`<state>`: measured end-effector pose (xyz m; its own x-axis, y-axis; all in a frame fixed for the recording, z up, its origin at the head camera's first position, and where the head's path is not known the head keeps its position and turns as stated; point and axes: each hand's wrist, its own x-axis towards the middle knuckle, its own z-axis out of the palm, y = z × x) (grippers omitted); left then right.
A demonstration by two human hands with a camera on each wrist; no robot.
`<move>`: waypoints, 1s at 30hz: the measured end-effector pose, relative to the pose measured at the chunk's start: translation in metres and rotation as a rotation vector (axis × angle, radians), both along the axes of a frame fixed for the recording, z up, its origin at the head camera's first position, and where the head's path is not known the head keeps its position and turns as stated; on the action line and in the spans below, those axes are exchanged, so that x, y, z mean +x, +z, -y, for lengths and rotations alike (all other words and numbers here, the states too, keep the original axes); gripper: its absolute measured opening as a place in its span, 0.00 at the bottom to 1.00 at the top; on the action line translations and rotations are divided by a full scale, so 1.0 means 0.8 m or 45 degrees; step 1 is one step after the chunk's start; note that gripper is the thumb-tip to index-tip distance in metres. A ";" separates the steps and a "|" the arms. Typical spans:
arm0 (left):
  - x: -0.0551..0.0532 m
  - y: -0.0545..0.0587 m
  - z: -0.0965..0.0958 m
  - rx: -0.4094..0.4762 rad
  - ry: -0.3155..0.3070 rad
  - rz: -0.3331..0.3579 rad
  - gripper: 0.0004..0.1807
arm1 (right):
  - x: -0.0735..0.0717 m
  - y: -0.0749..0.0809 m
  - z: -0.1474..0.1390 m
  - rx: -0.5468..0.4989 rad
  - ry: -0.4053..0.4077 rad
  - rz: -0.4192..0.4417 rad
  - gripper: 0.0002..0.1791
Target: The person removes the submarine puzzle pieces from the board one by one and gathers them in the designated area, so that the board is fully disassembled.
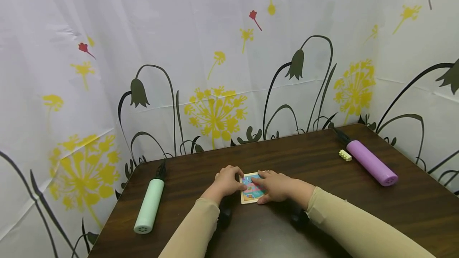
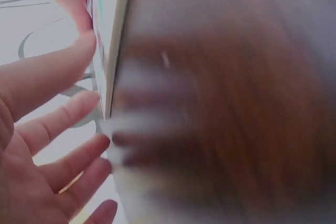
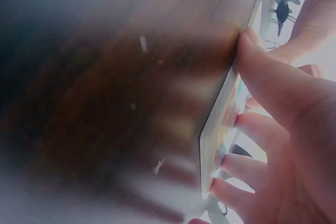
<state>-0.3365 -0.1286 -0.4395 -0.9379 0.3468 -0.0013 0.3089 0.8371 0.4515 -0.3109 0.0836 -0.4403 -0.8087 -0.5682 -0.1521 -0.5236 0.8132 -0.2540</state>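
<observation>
A small square picture board (image 1: 254,191) with a pale wooden rim and a pink and blue picture lies flat on the dark table. At its left side is my left hand (image 1: 226,180), thumb over the picture and fingertips near the far left corner. In the left wrist view, the other fingers of the left hand (image 2: 58,145) are spread apart beside the board's edge. From the right, my right hand (image 1: 277,186) reaches over the board with extended fingers touching its face. The right thumb (image 3: 262,64) rests at the near rim in the right wrist view.
A mint green balloon pump (image 1: 150,206) with a black nozzle lies on the left of the wood-grain table (image 1: 193,170). A purple pump (image 1: 371,162) lies at the far right, beside a small pale yellow toy brick (image 1: 345,155). A flower-printed curtain (image 1: 215,31) hangs behind the table.
</observation>
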 end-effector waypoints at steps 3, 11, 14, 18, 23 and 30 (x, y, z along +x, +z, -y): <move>-0.001 -0.003 -0.005 0.021 0.035 0.011 0.18 | 0.000 -0.003 0.001 -0.003 -0.016 -0.005 0.46; -0.005 -0.005 -0.008 0.054 0.093 0.058 0.18 | 0.000 -0.005 0.003 -0.014 -0.018 0.004 0.46; -0.005 -0.005 -0.008 0.061 0.108 0.059 0.18 | 0.001 -0.004 0.004 -0.013 -0.016 0.005 0.46; -0.005 -0.003 -0.008 0.080 0.114 0.043 0.19 | 0.001 -0.003 0.005 -0.015 -0.020 0.004 0.47; -0.006 -0.002 -0.009 0.145 0.093 0.053 0.20 | 0.002 -0.002 0.005 -0.012 -0.028 0.008 0.47; -0.010 -0.001 -0.011 0.300 0.075 0.081 0.15 | -0.001 -0.006 0.002 -0.001 -0.034 0.006 0.46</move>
